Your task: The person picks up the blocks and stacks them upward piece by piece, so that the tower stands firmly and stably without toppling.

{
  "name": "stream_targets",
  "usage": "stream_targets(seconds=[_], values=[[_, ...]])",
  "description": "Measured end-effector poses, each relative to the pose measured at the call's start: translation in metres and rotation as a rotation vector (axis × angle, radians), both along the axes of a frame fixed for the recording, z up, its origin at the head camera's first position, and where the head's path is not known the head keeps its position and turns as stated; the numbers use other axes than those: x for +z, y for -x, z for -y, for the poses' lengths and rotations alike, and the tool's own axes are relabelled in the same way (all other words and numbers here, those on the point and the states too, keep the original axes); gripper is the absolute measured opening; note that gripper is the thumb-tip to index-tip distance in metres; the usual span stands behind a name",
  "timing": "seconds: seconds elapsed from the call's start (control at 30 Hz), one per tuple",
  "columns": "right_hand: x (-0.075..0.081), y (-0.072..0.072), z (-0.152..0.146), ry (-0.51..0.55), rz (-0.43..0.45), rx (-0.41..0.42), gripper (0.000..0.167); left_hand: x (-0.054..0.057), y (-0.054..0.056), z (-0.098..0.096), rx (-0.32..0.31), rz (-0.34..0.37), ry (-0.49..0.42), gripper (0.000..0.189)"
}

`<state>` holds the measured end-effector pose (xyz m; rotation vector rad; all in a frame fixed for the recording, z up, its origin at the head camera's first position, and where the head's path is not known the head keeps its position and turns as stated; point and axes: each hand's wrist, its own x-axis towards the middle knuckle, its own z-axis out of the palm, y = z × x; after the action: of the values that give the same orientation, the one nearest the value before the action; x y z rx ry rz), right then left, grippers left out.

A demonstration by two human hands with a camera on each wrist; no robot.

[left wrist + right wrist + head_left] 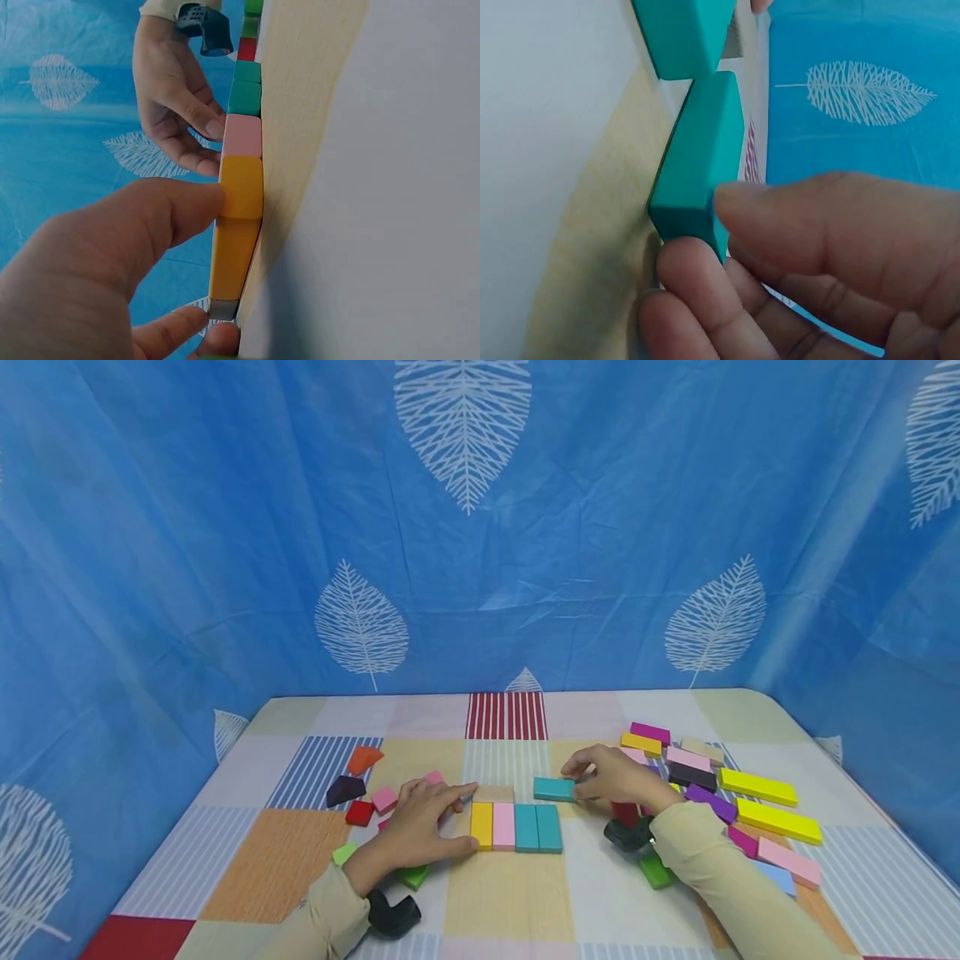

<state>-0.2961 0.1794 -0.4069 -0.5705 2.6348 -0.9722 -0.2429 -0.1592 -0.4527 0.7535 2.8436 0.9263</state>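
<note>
Head view: right hand [617, 774] pinches a smooth teal oblong block [552, 789], its right end hidden. Left hand [422, 825] is spread.

Even light, faint sheen on blue curtain [480, 568], soft shadows on tablecloth [375, 195]

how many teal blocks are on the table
3: the outer teal block at the right end of the row, the inner teal block beside it, and the third teal block beyond them in the right grip. Others may be hidden.
</note>
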Motion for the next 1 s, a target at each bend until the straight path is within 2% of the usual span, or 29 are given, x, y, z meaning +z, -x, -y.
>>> stream_targets(seconds=[0.17,0.67,1.0], values=[[-0.003,0.003,0.006,0.047,0.009,0.028,0.018,0.002,-0.001,-0.001,0.010,-0.004,0.003,0.082],[-0.011,0.002,0.015,0.115,-0.029,0.135,0.016,-0.001,0.002,0.000,0.003,-0.020,0.004,0.081],[-0.008,0.003,0.013,0.110,0.017,0.157,0.016,-0.001,0.003,0.000,0.004,-0.018,0.000,0.082]])
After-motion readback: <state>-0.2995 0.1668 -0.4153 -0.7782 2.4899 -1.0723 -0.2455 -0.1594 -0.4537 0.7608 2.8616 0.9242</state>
